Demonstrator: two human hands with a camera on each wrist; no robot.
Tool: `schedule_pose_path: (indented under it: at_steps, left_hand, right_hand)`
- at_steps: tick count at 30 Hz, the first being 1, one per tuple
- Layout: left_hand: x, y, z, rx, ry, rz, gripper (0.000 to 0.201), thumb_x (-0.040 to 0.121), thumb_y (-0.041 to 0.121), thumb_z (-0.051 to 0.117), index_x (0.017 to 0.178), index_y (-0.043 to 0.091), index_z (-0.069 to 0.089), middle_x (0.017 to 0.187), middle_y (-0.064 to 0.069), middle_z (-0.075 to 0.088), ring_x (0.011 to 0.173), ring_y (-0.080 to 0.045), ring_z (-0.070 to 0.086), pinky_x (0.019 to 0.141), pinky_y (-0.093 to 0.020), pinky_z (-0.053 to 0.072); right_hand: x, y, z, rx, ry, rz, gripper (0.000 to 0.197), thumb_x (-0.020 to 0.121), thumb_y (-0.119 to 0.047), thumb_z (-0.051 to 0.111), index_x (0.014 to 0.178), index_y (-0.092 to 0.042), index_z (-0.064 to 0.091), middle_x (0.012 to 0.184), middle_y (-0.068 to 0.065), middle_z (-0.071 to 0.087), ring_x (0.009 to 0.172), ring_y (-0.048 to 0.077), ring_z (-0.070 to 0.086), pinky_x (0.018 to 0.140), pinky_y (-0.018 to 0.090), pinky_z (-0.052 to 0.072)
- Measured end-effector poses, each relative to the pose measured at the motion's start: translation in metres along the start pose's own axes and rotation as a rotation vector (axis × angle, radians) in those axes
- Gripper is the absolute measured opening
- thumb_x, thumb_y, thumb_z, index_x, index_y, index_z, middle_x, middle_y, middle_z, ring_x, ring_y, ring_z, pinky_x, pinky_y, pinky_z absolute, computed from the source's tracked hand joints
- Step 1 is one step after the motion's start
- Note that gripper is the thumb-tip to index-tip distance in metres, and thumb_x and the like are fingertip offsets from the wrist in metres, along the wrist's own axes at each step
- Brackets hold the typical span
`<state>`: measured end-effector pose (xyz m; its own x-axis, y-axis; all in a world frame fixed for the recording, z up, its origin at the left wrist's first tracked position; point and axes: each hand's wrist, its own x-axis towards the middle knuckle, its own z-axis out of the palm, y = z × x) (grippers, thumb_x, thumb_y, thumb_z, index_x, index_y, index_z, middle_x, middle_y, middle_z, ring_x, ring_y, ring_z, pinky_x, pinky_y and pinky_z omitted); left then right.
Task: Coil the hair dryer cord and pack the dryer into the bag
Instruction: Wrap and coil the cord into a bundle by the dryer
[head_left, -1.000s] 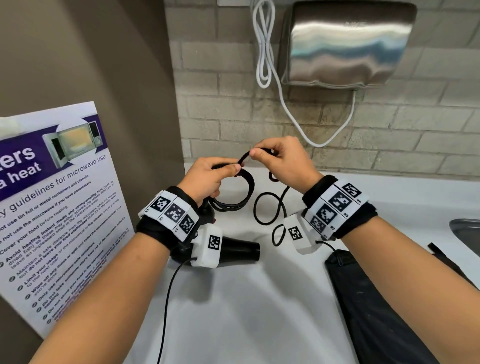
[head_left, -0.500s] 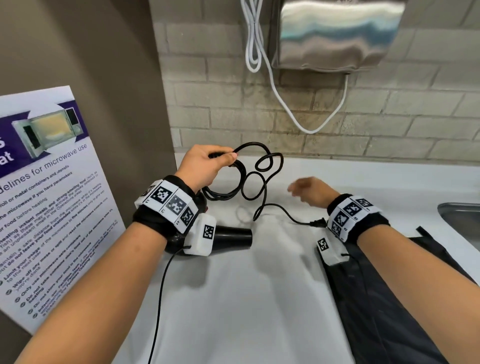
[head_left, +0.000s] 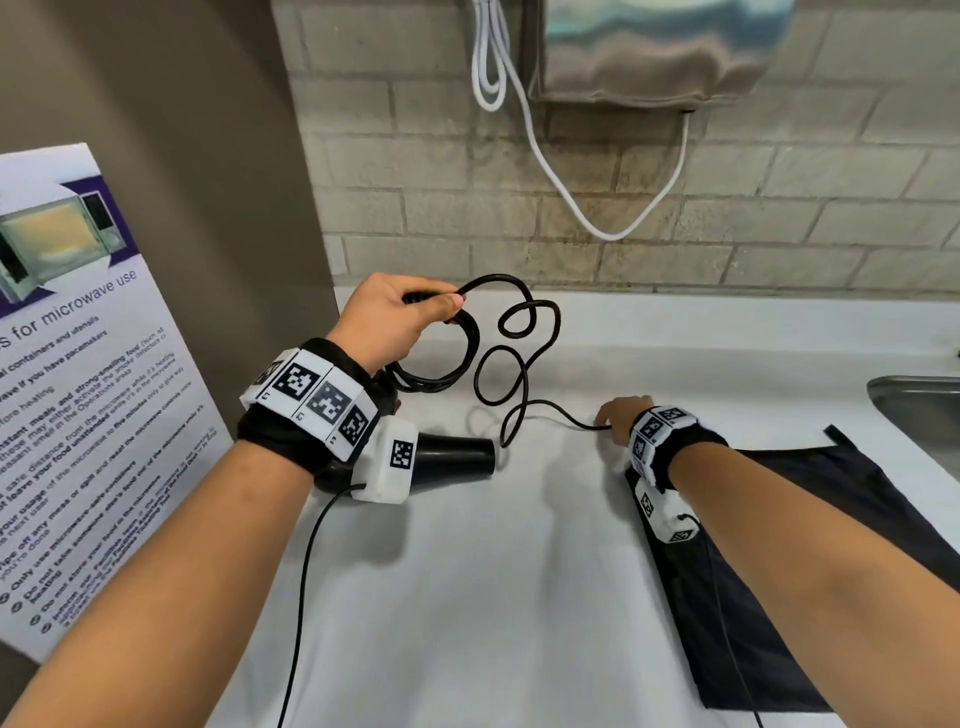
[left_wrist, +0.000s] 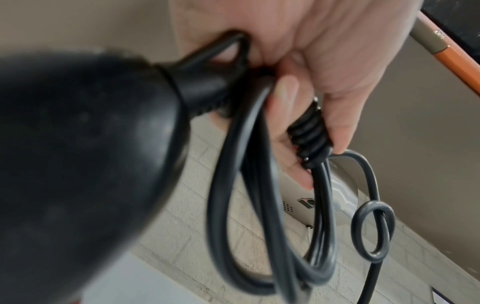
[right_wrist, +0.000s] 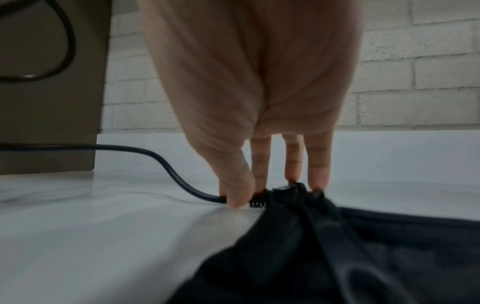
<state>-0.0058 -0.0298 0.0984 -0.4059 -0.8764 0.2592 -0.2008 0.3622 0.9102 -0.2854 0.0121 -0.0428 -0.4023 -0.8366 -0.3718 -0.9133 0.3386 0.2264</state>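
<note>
My left hand is raised over the white counter and grips several loops of the black cord. In the left wrist view its fingers pinch the ribbed strain relief with the coil. The black hair dryer lies under that wrist, nozzle pointing right; I cannot tell whether it rests on the counter. Loose cord curls right and down to my right hand. There thumb and forefinger pinch the plug end on the counter, right beside the black bag, whose edge bunches up beside the plug.
A microwave poster leans at the left. A steel sink is at the right edge. A wall-mounted unit with a white cable hangs on the brick wall. Bare white counter lies between my arms.
My right hand left the loop at my left hand, swung right and down, and now pinches the plug end on the counter. The left hand keeps its hold on the coil.
</note>
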Motion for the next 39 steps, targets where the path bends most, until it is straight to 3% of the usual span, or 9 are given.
schedule_pose_path:
  at_steps: [6,10,13,17,20,24,30,36,39]
  left_hand:
    - [0.004,-0.003,-0.001,-0.036,-0.01,-0.062,0.016,0.085,0.019,0.065,0.099,0.013,0.07,0.07,0.0,0.064,0.03,-0.004,0.026,0.033,-0.014,0.022]
    - [0.004,-0.003,-0.002,-0.067,0.009,-0.082,0.015,0.085,0.019,0.065,0.098,0.014,0.07,0.075,-0.003,0.065,0.03,-0.004,0.026,0.035,-0.012,0.021]
    - [0.007,-0.003,-0.002,-0.109,0.037,-0.088,0.008,0.086,0.017,0.064,0.091,0.018,0.07,0.075,-0.002,0.064,0.029,-0.004,0.027,0.035,-0.012,0.022]
    - [0.011,-0.004,-0.004,-0.141,0.082,-0.113,0.009,0.087,0.019,0.063,0.087,0.015,0.07,0.079,-0.005,0.068,0.03,-0.006,0.026,0.035,-0.014,0.023]
    - [0.012,-0.002,-0.003,-0.186,0.12,-0.112,0.019,0.089,0.019,0.06,0.095,0.003,0.067,0.074,-0.01,0.064,0.027,-0.004,0.035,0.034,-0.013,0.021]
    - [0.013,-0.003,-0.001,-0.2,0.149,-0.105,0.017,0.089,0.02,0.06,0.09,0.005,0.068,0.07,-0.01,0.062,0.027,-0.006,0.03,0.034,-0.012,0.021]
    - [0.014,-0.004,-0.001,-0.229,0.16,-0.106,0.018,0.088,0.022,0.061,0.09,0.005,0.068,0.068,-0.006,0.063,0.029,-0.005,0.024,0.035,-0.014,0.02]
    - [0.008,-0.003,-0.003,-0.246,0.127,-0.09,0.015,0.09,0.022,0.058,0.082,0.012,0.067,0.076,-0.009,0.064,0.028,-0.004,0.035,0.036,-0.013,0.023]
    - [0.005,-0.002,-0.003,-0.284,0.108,-0.083,0.017,0.091,0.018,0.056,0.093,0.005,0.067,0.077,-0.01,0.063,0.028,-0.004,0.035,0.034,-0.014,0.022]
  right_hand:
    - [0.009,0.005,0.009,0.049,0.008,0.039,0.036,0.087,-0.009,0.047,0.119,-0.023,0.056,0.124,0.001,0.058,0.113,0.026,0.052,0.108,0.039,0.02]
    - [0.004,0.009,0.006,0.096,0.057,0.087,0.029,0.093,-0.014,0.04,0.117,-0.021,0.055,0.126,0.003,0.054,0.122,0.03,0.039,0.102,0.042,0.029]
    - [-0.005,0.012,-0.014,0.228,0.268,0.086,0.029,0.095,-0.012,0.036,0.12,-0.017,0.051,0.116,0.009,0.06,0.107,0.029,0.054,0.091,0.039,0.04]
    - [-0.028,0.004,-0.057,0.729,0.38,-0.015,0.016,0.095,-0.012,0.04,0.104,-0.005,0.051,0.093,0.019,0.06,0.077,0.031,0.058,0.06,0.026,0.042]
    - [-0.058,-0.011,-0.08,1.399,0.246,-0.194,0.015,0.097,-0.008,0.038,0.087,-0.007,0.049,0.073,0.008,0.047,0.05,0.019,0.042,0.037,0.017,0.038]
    - [-0.092,-0.036,-0.097,1.931,0.109,-0.609,0.022,0.097,-0.005,0.037,0.079,-0.011,0.047,0.078,0.004,0.052,0.047,0.012,0.055,0.047,0.022,0.051]
    - [-0.1,-0.087,-0.106,1.883,0.349,-0.889,0.022,0.09,0.011,0.04,0.081,-0.008,0.047,0.081,0.008,0.053,0.054,0.011,0.063,0.058,0.023,0.056]
    - [-0.086,-0.125,-0.105,1.288,1.005,-0.808,0.013,0.08,0.009,0.057,0.081,-0.004,0.059,0.079,-0.009,0.052,0.073,-0.004,0.052,0.072,0.011,0.041]
    - [-0.078,-0.133,-0.1,1.145,1.154,-0.714,0.021,0.077,0.008,0.058,0.095,-0.001,0.052,0.093,0.0,0.042,0.083,-0.006,0.042,0.076,0.007,0.037]
